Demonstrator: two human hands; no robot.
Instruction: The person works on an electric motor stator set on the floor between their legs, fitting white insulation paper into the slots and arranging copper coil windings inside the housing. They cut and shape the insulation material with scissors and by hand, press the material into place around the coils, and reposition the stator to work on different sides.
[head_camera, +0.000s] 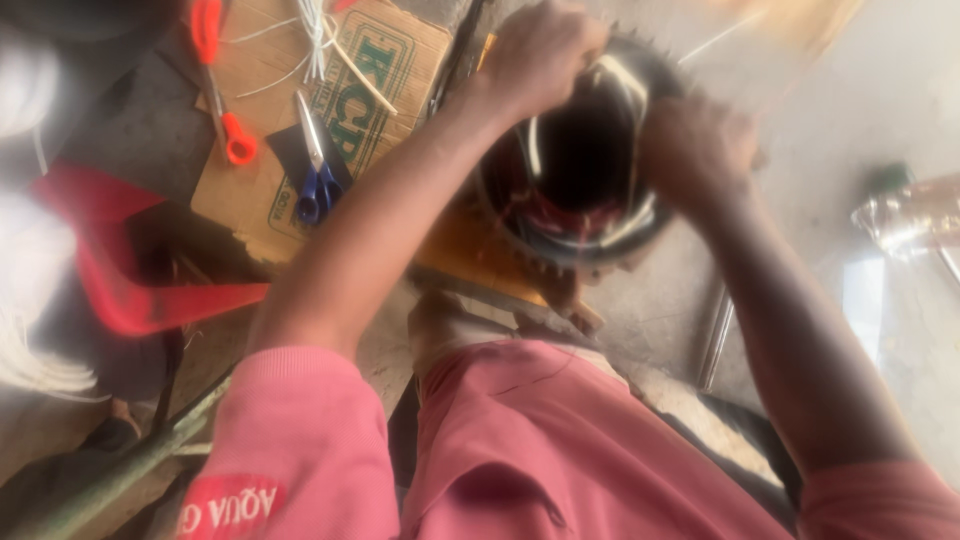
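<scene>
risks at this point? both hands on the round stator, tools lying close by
1. The stator has a toothed outer rim; the left hand and right hand grip right at it, so a slip could cut fingers.
2. Thin white leads run along the bore by the left hand; tugging might nick them.
3. The scissors lie loose on the cardboard near the left forearm and could get knocked off.

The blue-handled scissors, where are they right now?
In the head view the blue-handled scissors lie upper left on the cardboard sheet, beside the red-handled tool and left of the left hand on the round motor stator.
</scene>
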